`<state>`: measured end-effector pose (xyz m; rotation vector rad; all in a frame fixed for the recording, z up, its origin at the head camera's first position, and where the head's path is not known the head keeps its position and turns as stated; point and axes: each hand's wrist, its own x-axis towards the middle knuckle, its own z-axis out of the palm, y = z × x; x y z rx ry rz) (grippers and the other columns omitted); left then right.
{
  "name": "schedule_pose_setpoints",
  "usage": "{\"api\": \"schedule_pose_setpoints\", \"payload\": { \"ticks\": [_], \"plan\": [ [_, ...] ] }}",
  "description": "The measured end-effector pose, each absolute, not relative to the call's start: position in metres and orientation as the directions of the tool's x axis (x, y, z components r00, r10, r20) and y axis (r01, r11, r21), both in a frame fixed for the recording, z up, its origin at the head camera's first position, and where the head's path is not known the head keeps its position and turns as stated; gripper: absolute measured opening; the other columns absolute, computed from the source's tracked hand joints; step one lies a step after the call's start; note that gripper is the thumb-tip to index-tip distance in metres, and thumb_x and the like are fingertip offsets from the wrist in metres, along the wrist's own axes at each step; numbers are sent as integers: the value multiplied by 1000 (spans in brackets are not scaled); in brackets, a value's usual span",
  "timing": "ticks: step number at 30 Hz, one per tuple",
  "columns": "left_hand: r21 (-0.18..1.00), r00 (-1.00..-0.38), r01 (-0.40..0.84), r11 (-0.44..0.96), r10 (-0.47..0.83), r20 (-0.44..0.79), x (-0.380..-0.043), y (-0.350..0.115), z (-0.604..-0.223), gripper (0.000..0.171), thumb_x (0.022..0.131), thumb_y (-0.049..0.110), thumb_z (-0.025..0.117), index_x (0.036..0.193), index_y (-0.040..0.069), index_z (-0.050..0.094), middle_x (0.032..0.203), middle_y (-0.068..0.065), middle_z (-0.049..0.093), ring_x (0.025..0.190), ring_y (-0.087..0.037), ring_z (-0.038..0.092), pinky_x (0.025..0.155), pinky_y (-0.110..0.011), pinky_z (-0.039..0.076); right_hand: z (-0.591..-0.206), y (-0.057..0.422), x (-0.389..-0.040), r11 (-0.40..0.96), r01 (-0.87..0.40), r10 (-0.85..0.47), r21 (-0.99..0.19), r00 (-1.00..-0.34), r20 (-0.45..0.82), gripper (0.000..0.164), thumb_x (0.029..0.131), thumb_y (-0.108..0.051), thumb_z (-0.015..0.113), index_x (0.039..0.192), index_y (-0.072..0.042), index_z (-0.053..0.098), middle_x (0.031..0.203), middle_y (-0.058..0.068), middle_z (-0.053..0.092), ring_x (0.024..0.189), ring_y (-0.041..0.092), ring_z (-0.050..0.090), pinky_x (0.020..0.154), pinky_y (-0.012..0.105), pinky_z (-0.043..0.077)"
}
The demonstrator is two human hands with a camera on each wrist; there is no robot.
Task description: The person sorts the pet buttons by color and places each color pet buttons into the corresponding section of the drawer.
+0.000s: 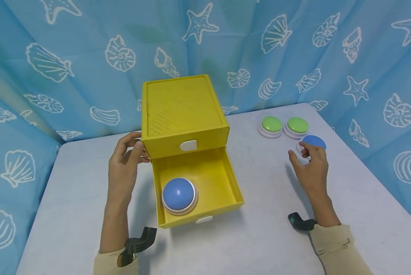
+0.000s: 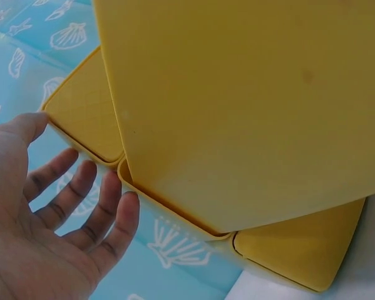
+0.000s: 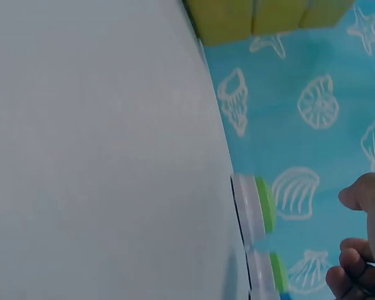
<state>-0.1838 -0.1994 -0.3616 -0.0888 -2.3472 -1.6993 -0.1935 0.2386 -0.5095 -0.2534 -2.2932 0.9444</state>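
The yellow box point(image 1: 183, 103) stood on the table point(image 1: 260, 229), its lower drawer point(image 1: 216, 179) out, a blue button point(image 1: 178, 194) in its near left corner; the left hand point(image 1: 123, 164) touched the box's left edge, fingers spread; the right hand point(image 1: 312, 168) hovered at a second blue button point(image 1: 315, 141), thumb and bent fingers apart.

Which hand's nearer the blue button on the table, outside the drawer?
Right. The right hand is at the blue button, overlapping its near edge in the head view; contact unclear. The left hand is far off, at the left side of the yellow box.
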Motion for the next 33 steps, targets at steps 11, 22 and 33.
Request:
{"api": "schedule_pose_setpoints", "payload": {
  "ticks": [11, 22, 33],
  "plan": [
    [925, -965, 220, 309, -71, 253, -185, -201, -364, 36, 93, 38, 50, 126, 22, 51, 106, -2, 52, 87, -29, 58, 80, -30, 51, -524, 286, -199, 688, 239, 525, -685, -816, 242, 77, 79, -43, 67, 139, -4, 36, 119, 23, 32, 116, 35, 26, 92, 56, 20],
    [932, -970, 200, 303, -76, 233, -182, -201, -363, 35, 93, 38, 50, 125, 22, 51, 106, -3, 51, 89, -28, 57, 82, -32, 50, -537, 307, -203, 663, 359, 545, -657, -833, 96, 99, 76, -57, 63, 144, -1, 19, 128, 27, 22, 119, 39, 16, 91, 62, 15],
    [927, -967, 213, 307, -71, 246, -183, -199, -364, 37, 93, 39, 50, 126, 21, 50, 106, -3, 51, 89, -29, 57, 82, -33, 50, -540, 311, -208, 650, 398, 544, -647, -838, 31, 100, 77, -59, 60, 143, 4, 19, 131, 30, 19, 122, 43, 15, 92, 64, 14]
  ]
}}
